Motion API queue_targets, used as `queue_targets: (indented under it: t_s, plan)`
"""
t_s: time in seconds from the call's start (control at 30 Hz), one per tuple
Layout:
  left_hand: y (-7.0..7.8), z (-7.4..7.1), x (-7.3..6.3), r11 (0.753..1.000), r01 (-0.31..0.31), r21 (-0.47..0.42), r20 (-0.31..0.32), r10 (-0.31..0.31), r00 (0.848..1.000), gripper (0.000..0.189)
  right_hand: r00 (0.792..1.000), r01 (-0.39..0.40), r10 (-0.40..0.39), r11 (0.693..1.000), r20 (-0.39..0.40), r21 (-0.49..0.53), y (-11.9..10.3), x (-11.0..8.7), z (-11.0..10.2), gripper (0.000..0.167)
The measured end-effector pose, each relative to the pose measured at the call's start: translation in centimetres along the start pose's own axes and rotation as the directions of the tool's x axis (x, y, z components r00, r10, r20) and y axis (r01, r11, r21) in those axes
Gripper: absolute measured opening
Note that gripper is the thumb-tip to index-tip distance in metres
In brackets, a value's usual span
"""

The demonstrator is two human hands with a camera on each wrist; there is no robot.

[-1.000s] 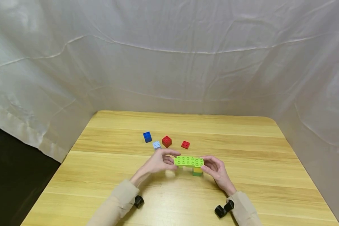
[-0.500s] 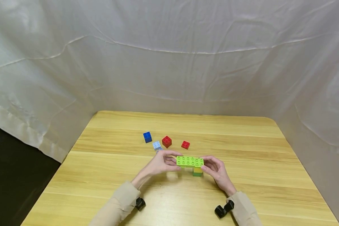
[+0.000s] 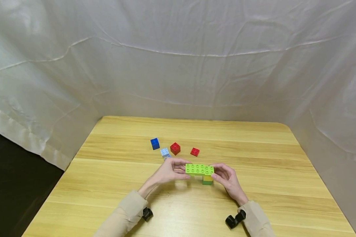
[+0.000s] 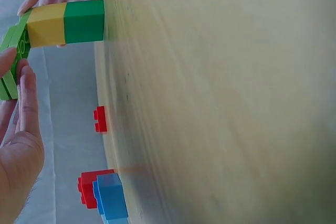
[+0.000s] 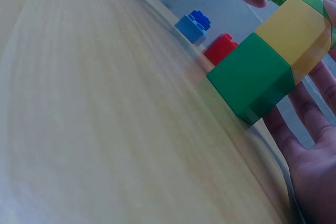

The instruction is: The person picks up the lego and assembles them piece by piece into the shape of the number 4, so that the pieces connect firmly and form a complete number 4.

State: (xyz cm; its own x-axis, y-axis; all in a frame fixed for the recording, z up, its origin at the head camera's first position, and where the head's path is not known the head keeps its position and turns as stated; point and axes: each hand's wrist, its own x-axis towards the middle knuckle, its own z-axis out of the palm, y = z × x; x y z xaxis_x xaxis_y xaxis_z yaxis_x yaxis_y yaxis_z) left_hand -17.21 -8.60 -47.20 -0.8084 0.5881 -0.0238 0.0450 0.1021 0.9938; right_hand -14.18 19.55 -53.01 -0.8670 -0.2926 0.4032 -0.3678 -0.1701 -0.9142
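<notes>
My left hand [image 3: 168, 170] pinches the left end of a long row of lime-green toy building bricks [image 3: 197, 169] between thumb and fingers. This lime row lies level, its studs facing up. Under its right end stands a yellow block [image 5: 296, 32] on top of a green block [image 5: 249, 74], whose base meets the tabletop. The row's left end juts out past this column, raised over the table. At the right end, my right hand [image 3: 229, 182] grips the lime brick, thumb at the near side and index finger behind. Its other fingers extend behind the column.
Behind the hands on the wooden table [image 3: 255, 144] lie a thin red brick [image 3: 194, 151], a taller red brick [image 3: 175, 148], a dark blue brick [image 3: 155, 143] and a light blue brick [image 3: 164, 152]. Another blue brick is partly covered by my left hand. Grey cloth [image 3: 195, 82] hangs around the table.
My left hand has shifted slightly right, and the left end of the lime row has shifted with it. A blue brick behind that hand now shows partly. My right hand has stayed still.
</notes>
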Motion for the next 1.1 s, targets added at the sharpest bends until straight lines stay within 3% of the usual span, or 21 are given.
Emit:
queue_targets:
  t_s: [0.3, 0.5, 0.8, 1.1]
  plan:
    - [0.32, 0.40, 0.00, 0.996, 0.088, 0.000, -0.031, -0.088, 0.996, 0.053, 1.000, 0.006, -0.006, 1.000, 0.002, 0.001, 0.01, -0.01, -0.02, 0.030]
    - [0.37, 0.52, 0.01, 0.995, 0.103, -0.007, -0.060, -0.104, 0.993, 0.050, 1.000, 0.001, -0.001, 1.000, 0.002, -0.001, 0.01, -0.01, -0.01, 0.031]
    - [0.23, 0.63, 0.09, 0.966, 0.153, -0.207, -0.015, -0.159, 0.987, 0.054, 1.000, -0.003, 0.003, 1.000, 0.000, -0.006, -0.07, -0.02, -0.02, 0.030]
    - [0.11, 0.99, 0.24, 0.949, 0.163, -0.270, -0.043, -0.181, 0.983, 0.051, 1.000, -0.008, 0.008, 1.000, -0.003, -0.005, -0.12, 0.01, -0.03, 0.030]
